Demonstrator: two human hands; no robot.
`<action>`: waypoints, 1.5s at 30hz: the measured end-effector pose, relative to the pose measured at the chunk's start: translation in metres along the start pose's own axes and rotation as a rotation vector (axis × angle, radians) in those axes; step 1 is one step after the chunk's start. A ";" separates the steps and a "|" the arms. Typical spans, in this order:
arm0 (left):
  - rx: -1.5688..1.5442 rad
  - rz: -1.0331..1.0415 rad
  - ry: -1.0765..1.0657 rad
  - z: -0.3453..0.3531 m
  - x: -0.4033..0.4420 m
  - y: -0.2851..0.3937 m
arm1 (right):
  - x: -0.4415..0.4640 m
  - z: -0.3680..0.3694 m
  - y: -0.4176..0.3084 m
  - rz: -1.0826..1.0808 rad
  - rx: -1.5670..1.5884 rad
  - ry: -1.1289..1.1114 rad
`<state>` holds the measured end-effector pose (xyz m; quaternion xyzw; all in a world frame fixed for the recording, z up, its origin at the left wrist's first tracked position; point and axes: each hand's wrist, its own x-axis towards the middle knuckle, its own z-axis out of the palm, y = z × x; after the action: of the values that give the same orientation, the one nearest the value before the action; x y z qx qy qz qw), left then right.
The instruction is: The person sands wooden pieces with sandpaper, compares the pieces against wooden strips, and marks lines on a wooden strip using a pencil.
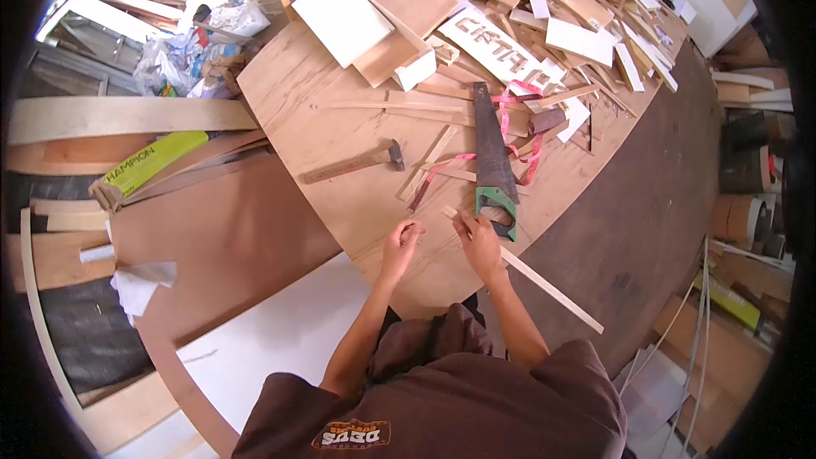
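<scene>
My right hand (479,246) grips a thin wooden strip (557,291), whose long end slants down past the table edge and whose short end pokes out by my fingers. Close beside that hand lies a handsaw (493,144) with a green and black handle, its blade pointing away from me. My left hand (402,248) hovers near the front of the table with its fingers curled in; whatever they may hold is hidden. Beyond it are a pink measuring tape (459,156) snaking under the saw and a hammer (357,161) lying on its side.
Offcuts and boards pile up at the table's far end, among them a white panel (342,19) and a lettered white board (493,41). The plywood tabletop (293,93) narrows toward me. Left of it stand large sheets (229,204) and plastic bags (183,59).
</scene>
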<state>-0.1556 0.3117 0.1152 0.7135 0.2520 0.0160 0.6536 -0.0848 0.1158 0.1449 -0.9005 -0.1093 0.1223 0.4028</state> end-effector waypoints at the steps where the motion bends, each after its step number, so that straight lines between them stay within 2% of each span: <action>1: 0.009 -0.033 -0.040 -0.001 0.007 0.004 | 0.001 0.004 -0.001 0.030 -0.009 0.025; 3: 0.039 -0.068 -0.100 -0.005 0.027 0.003 | 0.001 0.014 -0.002 0.061 -0.006 0.069; 5: 0.050 0.035 -0.177 -0.009 0.058 -0.011 | 0.006 0.019 -0.009 0.153 0.099 0.086; 7: 0.046 0.008 -0.204 -0.007 0.082 -0.014 | 0.007 0.028 -0.013 0.156 0.046 0.132; 10: 0.160 0.248 -0.181 0.002 0.125 -0.043 | 0.015 0.047 -0.013 0.226 -0.016 0.218; 11: 0.146 0.229 -0.212 0.003 0.132 -0.046 | 0.012 0.052 -0.014 0.260 -0.035 0.223; 13: 0.438 0.528 -0.196 0.009 0.153 -0.032 | 0.018 0.056 -0.019 0.285 0.089 0.259; 14: 0.425 0.527 -0.217 0.012 0.157 -0.024 | 0.021 0.058 -0.022 0.315 0.073 0.252; 16: 0.718 0.629 -0.195 0.021 0.166 -0.015 | 0.025 0.059 -0.027 0.358 0.046 0.259; 18: 0.755 0.633 -0.243 0.027 0.172 -0.010 | 0.024 0.062 -0.028 0.406 0.023 0.262; 20: 0.832 0.624 -0.284 0.032 0.175 -0.010 | 0.025 0.067 -0.024 0.347 -0.024 0.327; 24: 0.866 0.630 -0.324 0.025 0.180 -0.012 | 0.029 0.076 -0.022 0.370 -0.005 0.352; 27: 0.870 0.612 -0.395 0.014 0.176 -0.010 | 0.027 0.082 -0.023 0.366 -0.009 0.340; 29: 0.753 0.654 -0.427 0.003 0.174 -0.016 | 0.027 0.083 -0.027 0.437 0.014 0.269; 33: 0.595 0.653 -0.442 -0.022 0.155 -0.012 | 0.017 0.080 -0.023 0.416 -0.073 0.374; 36: 0.540 0.579 -0.311 -0.042 0.137 -0.009 | 0.008 0.072 -0.025 0.363 -0.171 0.441; 40: 0.511 0.540 -0.259 -0.058 0.120 -0.008 | 0.000 0.064 -0.029 0.321 -0.249 0.438; 42: 0.535 0.488 -0.347 -0.063 0.114 -0.006 | 0.002 0.070 -0.019 0.296 -0.319 0.439; 45: 0.551 0.511 -0.351 -0.065 0.108 -0.002 | 0.004 0.082 0.001 0.366 -0.323 0.360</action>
<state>-0.0848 0.4127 0.0899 0.8932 -0.0536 -0.0120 0.4463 -0.1066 0.1737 0.0903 -0.9648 0.1100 0.0123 0.2387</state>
